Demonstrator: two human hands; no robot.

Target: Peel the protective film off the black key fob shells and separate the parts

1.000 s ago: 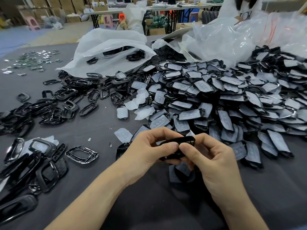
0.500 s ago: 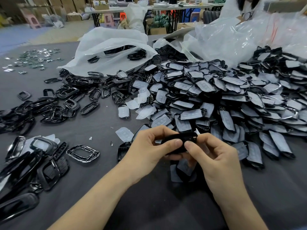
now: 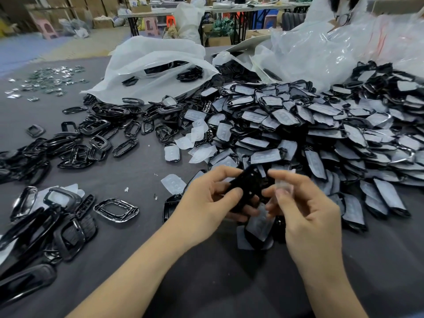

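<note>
My left hand (image 3: pixel 206 198) grips a black key fob shell (image 3: pixel 249 187) between thumb and fingers, held above the dark table. Beside it, my right hand (image 3: pixel 305 207) pinches a translucent piece of protective film (image 3: pixel 284 187), blurred, just right of the shell. Whether the film still touches the shell is unclear. Under my hands lie a film-covered shell (image 3: pixel 259 223) and more black parts. A big pile of film-covered shells (image 3: pixel 321 125) fills the table's right and middle.
Peeled black frames (image 3: pixel 75 143) are heaped at the left, with more at the near left (image 3: pixel 46 228). Loose films (image 3: pixel 195 134) lie mid-table. White plastic bags (image 3: pixel 156 65) stand behind. Small shiny metal parts (image 3: pixel 46 81) lie far left. A person (image 3: pixel 339 10) sits at the back right.
Both hands pressed on the shell together before. Now my right hand has pulled away to the right with a film piece, and the shell is tilted upright in my left hand.
</note>
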